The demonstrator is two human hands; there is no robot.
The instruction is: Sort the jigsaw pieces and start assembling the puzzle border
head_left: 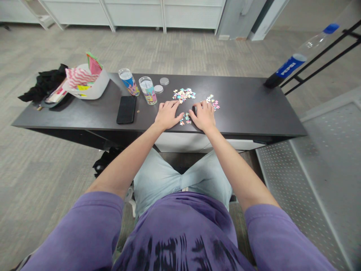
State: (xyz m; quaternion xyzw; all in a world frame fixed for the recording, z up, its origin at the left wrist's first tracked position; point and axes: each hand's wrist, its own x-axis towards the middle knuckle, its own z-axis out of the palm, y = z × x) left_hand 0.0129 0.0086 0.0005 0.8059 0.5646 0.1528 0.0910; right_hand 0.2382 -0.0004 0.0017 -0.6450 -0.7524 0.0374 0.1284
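Both of my hands rest on a dark table (pixel 242 109), backs up. My left hand (pixel 168 114) lies with its fingers apart and holds nothing visible; its thumb points toward several small puzzle pieces (pixel 187 117) between the hands. My right hand (pixel 203 116) is spread beside those pieces, with a small dark shape under its thumb and index finger that I cannot make out. A larger pile of colourful puzzle pieces (pixel 184 94) lies just beyond, between the two hands. Another small group of pieces (pixel 216 104) is at the fingertips of my right hand, partly covered by it.
Left of my hands are a black phone (pixel 126 110), two clear picture-wrapped cans (pixel 148 91) and two round lids (pixel 164 81). A white basket (pixel 97 86) with wrapped packets and a black cloth (pixel 45 84) lie far left. A Pepsi bottle (pixel 290 66) stands at the right edge.
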